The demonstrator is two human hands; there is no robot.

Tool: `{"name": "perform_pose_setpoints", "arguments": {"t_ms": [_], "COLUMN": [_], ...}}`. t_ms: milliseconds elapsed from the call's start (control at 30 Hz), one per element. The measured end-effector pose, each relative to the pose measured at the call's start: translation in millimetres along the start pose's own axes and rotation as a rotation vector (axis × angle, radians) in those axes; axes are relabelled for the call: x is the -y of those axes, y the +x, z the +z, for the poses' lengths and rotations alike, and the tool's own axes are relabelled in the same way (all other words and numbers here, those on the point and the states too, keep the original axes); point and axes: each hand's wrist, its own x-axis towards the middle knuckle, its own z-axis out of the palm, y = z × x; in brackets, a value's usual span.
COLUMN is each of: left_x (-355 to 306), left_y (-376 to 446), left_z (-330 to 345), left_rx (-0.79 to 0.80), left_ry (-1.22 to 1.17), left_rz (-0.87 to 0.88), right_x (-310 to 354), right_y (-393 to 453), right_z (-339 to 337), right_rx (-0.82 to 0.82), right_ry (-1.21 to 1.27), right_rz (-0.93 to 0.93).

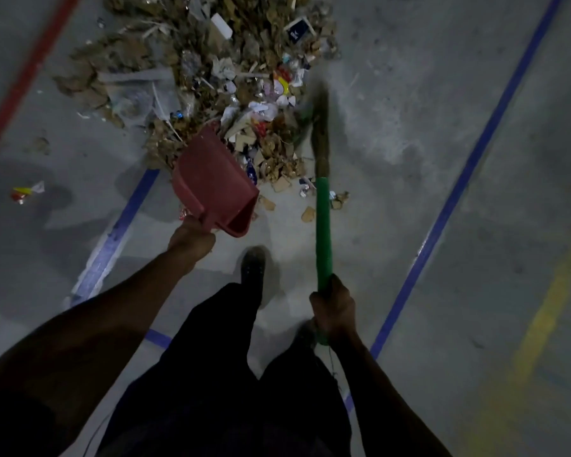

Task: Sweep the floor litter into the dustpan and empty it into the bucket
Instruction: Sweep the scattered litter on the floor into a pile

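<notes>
A large heap of litter (211, 70), dry leaves, paper scraps and wrappers, covers the grey floor ahead. My left hand (192, 237) grips the handle of a red dustpan (211, 179), whose front lip sits at the near edge of the heap, tilted. My right hand (333, 308) is closed around the green handle of a broom (322, 219). Its brown bristles (320, 127) are blurred against the right side of the heap. No bucket is in view.
Blue floor lines (459, 189) run diagonally at right and left, a red line (30, 70) at the upper left, a faded yellow mark (541, 318) at right. A stray wrapper (27, 191) lies at left. My dark shoe (253, 268) stands between my hands.
</notes>
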Motion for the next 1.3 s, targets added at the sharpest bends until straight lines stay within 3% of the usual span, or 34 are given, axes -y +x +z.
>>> {"name": "perform_pose_setpoints", "arguments": {"t_ms": [367,533,633,833,1167,1300], "left_x": [14.0,32.0,41.1,41.1,38.5,49.4], "left_y": [-30.7,-43.5,-53.4,-78.8,-67.7,-29.6], "left_z": [4.5,13.8,19.6,14.1,-52.0,-93.0], "left_rx": [-0.003,-0.047,-0.065,-0.12,-0.089,-0.076], "left_ry": [-0.022,-0.053,-0.093,-0.268,-0.322,-0.323], "left_rz": [0.039,0.006,0.005,0.073,0.057,0.059], "right_x": [-57.5,-48.8,-46.2,-65.8,-43.4,-4.4], "right_y": [-16.9,-13.1,-17.6,-37.9,-23.9,-7.4], "right_z": [-25.0,3.9,10.0,2.6,26.5,71.8], "right_rx": [0.07,0.143,0.185,0.077,0.046,0.047], "right_ry": [0.336,0.128,0.156,0.155,0.378,0.217], "right_rz": [0.314,0.141,0.044,-0.054,0.179,0.185]}}
